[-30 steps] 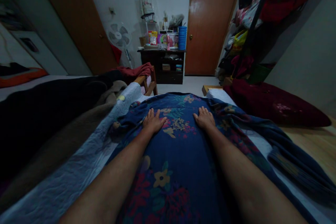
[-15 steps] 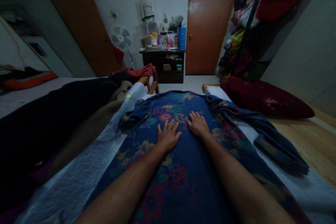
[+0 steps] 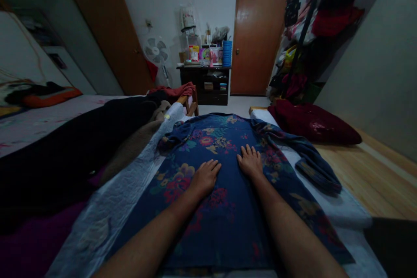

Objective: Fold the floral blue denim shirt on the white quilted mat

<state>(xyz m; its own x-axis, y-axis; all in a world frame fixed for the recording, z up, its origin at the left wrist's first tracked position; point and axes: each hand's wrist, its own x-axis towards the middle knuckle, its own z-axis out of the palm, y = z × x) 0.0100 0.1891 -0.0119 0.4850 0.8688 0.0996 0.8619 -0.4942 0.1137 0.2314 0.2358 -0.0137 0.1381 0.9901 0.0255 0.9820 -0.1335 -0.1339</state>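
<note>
Blue floral garment (image 3: pixel 234 217) lies spread flat on a white quilted sheet (image 3: pixel 124 195), collar end away from the person. Left hand (image 3: pixel 205 176) palm down on its middle, fingers straight and close together, nothing pinched. Right hand (image 3: pixel 250 163) also palm down, slightly farther up, fingers a bit spread. Gap between hands. Sleeve at right (image 3: pixel 317 176) stretched out sideways; the other's bunched near the shoulder. From where I'm standing: maroon bundle (image 3: pixel 312 126) beyond right sleeve, dark cloth (image 3: pixel 74 139) along the left.
</note>
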